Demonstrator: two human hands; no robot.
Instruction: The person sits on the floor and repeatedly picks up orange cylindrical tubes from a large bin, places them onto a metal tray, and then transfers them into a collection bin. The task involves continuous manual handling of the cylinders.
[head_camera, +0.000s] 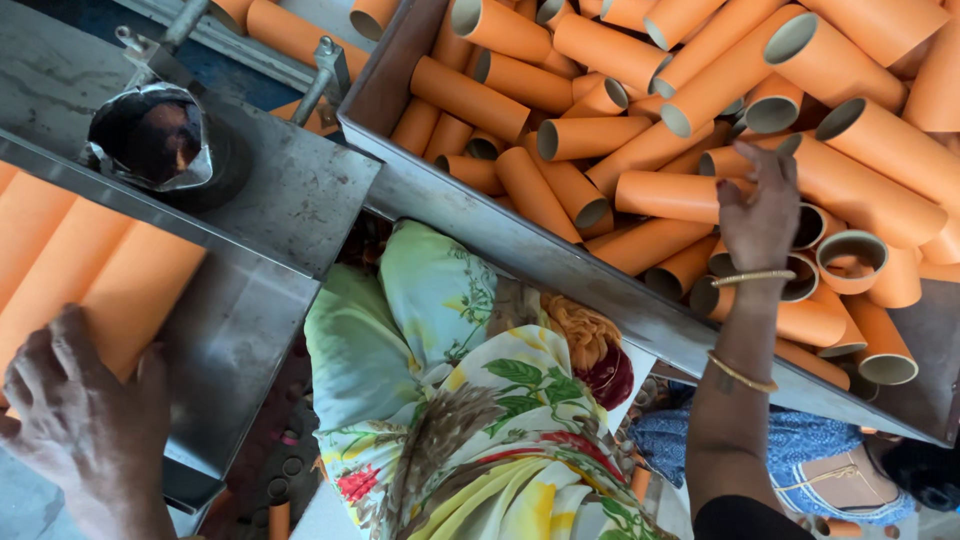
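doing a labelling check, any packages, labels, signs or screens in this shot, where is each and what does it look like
No labels, signs or screens show.
Foil pouch: upper left on the grey metal table, crumpled, silver, torn open, dark inside.
Orange tubes: plain cardboard cylinders heaped in the metal bin, unmarked; the right hand reaches among them.
Left hand: lower left, on the orange tubes there.

Tubes (700, 90) piled in bin (520, 235) (right); tray (250, 300) left.

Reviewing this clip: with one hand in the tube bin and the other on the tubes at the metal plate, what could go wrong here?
1. The right hand reaches into loosely heaped orange tubes; pulling one may shift the pile.
2. The left hand presses tubes beside the metal plate; its edge might pinch the fingers.
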